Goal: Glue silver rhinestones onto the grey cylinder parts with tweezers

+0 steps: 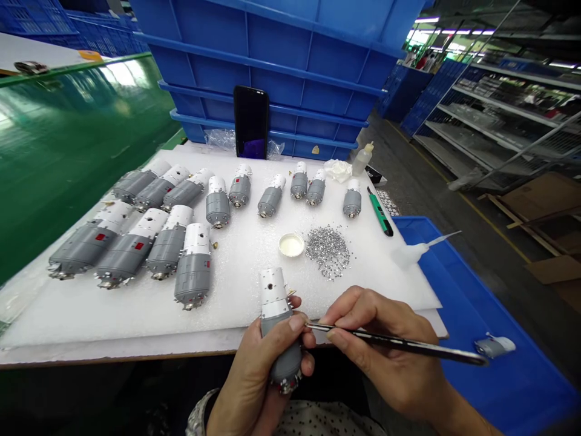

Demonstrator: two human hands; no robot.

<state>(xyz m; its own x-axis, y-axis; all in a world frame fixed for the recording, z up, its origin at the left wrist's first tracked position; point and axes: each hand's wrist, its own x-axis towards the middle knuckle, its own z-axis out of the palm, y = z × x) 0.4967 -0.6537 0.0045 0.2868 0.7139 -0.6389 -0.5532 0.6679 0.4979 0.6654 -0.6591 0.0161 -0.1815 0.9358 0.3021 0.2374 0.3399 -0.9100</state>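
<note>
Steady: my left hand (247, 387) grips grey-white model (275, 300) firmly; right hand (381, 357) pinches fine brush (399, 342), tip just beside model.

Stacked blue crates (263, 60) are set straight ahead, and a green bench (68, 151) is seen to the left. To the right, a grey floor (408, 181) is marked by a yellow line (481, 224) and lined by metal shelves (499, 109). Cardboard (544, 206) is laid beyond, under strip lights (454, 30).
</note>
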